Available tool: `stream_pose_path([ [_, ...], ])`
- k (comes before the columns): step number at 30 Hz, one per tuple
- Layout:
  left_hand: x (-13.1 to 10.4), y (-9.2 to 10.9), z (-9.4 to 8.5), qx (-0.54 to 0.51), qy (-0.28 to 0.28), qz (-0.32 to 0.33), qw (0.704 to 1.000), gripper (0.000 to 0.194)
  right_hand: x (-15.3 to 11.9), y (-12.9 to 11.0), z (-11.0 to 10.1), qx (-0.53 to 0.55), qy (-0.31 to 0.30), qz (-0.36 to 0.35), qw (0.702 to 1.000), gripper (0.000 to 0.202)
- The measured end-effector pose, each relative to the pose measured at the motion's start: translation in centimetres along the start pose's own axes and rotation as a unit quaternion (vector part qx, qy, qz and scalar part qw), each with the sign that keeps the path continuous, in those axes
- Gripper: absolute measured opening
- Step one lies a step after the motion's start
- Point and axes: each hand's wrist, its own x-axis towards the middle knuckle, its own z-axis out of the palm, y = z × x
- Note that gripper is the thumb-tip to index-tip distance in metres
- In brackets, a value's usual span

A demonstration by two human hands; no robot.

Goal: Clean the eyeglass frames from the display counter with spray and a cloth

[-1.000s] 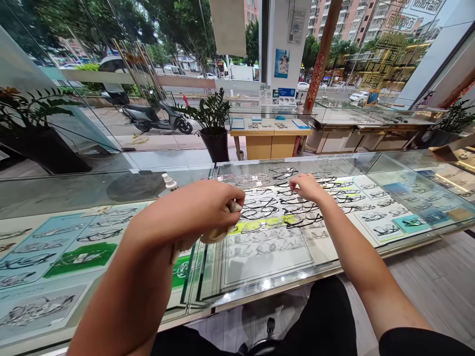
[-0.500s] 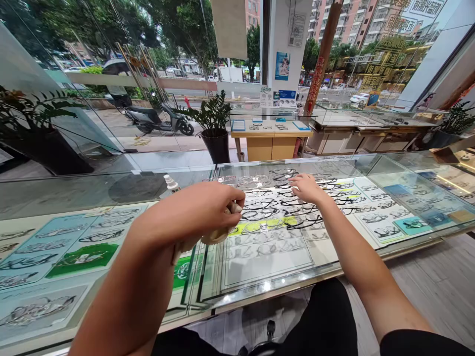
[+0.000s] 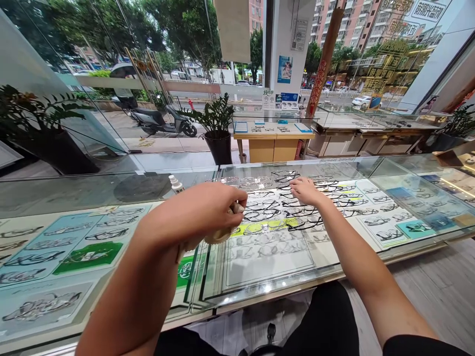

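My left hand (image 3: 224, 205) is closed, its wrist bent, around a crumpled beige cloth (image 3: 218, 235) that hangs below the fingers over the glass counter. Across from it, my right hand (image 3: 306, 190) reaches over rows of eyeglasses (image 3: 285, 198), with fingers stretched apart at the far dark frames. Whether its fingertips touch a frame is hard to make out. Clear-framed glasses (image 3: 256, 183) lie between the two hands toward the back. Just behind my left forearm stands a white spray bottle (image 3: 176, 184), its lower part hidden.
The glass display counter (image 3: 267, 277) runs across in front of me, with more eyeglasses on blue and green cards (image 3: 89, 257) at left and a teal card (image 3: 415, 227) at right. Beyond it are a potted plant (image 3: 217, 128) and a small display table (image 3: 272, 141) by the window.
The view has shifted slightly, so everything sits a little to the right and lower. Both hands keep nearly the same pose, with the cloth still in the left.
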Motion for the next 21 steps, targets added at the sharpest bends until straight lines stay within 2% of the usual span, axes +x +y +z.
stream_pose_path([
  [6,-0.9,-0.2,0.0,-0.015,0.028,0.002,0.999,0.012,-0.6,0.0,-1.3,0.027,0.046,0.005,0.999,0.048],
  [9,-1.8,-0.2,-0.4,-0.027,0.053,0.007,0.998,0.013,-1.5,0.1,-2.8,0.041,0.098,0.006,0.994,0.051],
  [12,-2.9,0.0,-0.9,-0.034,0.078,0.010,0.996,0.013,-2.4,-1.0,-4.3,0.074,0.178,-0.010,0.981,0.054],
  [14,-3.4,0.0,-1.3,-0.052,0.104,0.006,0.993,0.016,-2.8,-3.0,-5.4,0.153,0.273,-0.071,0.947,0.052],
  [16,-3.6,0.0,-1.6,-0.090,0.147,0.001,0.985,0.024,-3.2,-5.9,-6.9,0.202,0.325,-0.136,0.914,0.049],
  [18,-3.4,-0.1,-1.7,-0.141,0.207,-0.001,0.968,0.030,-3.8,-9.3,-8.8,0.230,0.333,-0.189,0.895,0.048],
  [21,-2.7,-0.4,-1.5,-0.211,0.320,0.007,0.924,0.032,-4.9,-14.6,-12.1,0.241,0.321,-0.245,0.882,0.048],
])
